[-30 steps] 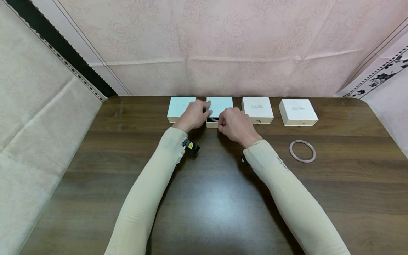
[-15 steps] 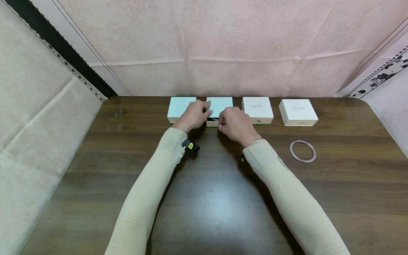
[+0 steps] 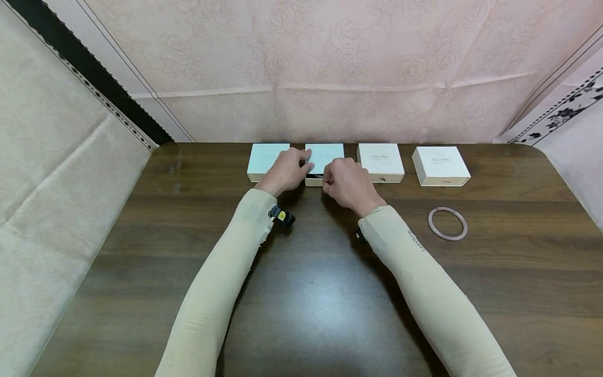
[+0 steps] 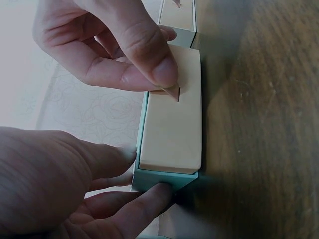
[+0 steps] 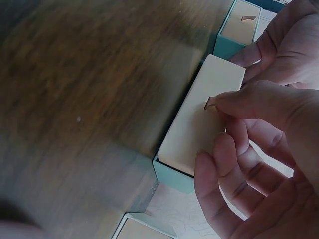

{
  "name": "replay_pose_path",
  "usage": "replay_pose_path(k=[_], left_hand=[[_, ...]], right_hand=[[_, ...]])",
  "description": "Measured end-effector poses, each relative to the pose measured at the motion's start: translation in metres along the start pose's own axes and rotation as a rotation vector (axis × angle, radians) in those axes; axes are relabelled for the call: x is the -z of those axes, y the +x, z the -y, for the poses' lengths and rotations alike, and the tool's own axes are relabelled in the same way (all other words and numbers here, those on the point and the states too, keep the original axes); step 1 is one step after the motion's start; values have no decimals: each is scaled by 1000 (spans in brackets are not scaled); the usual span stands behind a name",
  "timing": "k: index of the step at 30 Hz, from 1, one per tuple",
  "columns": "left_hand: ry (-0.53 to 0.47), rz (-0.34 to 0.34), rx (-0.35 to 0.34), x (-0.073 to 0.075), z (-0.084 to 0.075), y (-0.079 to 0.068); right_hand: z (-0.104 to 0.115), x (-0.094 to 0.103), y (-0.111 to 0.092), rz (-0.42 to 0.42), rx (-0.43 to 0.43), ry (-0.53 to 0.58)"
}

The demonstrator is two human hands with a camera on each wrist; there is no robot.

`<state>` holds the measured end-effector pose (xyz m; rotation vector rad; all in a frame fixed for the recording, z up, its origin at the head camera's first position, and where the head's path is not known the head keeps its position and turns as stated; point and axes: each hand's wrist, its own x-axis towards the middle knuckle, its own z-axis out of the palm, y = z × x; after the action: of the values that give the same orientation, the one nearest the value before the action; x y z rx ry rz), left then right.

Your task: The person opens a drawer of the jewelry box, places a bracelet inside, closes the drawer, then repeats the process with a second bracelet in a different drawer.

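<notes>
A teal drawer box (image 3: 324,153), second from the left in the row, has its cream drawer (image 4: 172,132) pulled slightly out, leaving a narrow dark gap in the head view. My left hand (image 3: 288,168) holds the box at its left end, one finger on top and another against the side in the left wrist view. My right hand (image 3: 349,184) pinches the small pull tab (image 5: 211,102) on the drawer front between thumb and forefinger. The drawer's contents are mostly hidden.
Another teal box (image 3: 267,157) stands to the left. On the right are two white boxes, a nearer one (image 3: 380,161) and a farther one (image 3: 441,165). A pale lilac bangle (image 3: 447,238) lies on the wooden table (image 3: 301,314). Pink patterned cloth (image 3: 311,63) hangs behind.
The drawer has slid slightly inward and its dark gap has narrowed. A pale curved edge seen inside it earlier is now hardly visible. Both hands stay almost in place.
</notes>
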<state>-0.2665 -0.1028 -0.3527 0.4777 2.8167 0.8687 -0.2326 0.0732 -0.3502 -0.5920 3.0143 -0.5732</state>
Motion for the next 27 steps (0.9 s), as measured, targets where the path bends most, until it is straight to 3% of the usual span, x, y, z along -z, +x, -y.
replay_pose_path(k=[27], left_hand=[[-9, -6, -8, -1, 0, 0]], right_hand=[[-5, -4, 5, -29, -50, 66]])
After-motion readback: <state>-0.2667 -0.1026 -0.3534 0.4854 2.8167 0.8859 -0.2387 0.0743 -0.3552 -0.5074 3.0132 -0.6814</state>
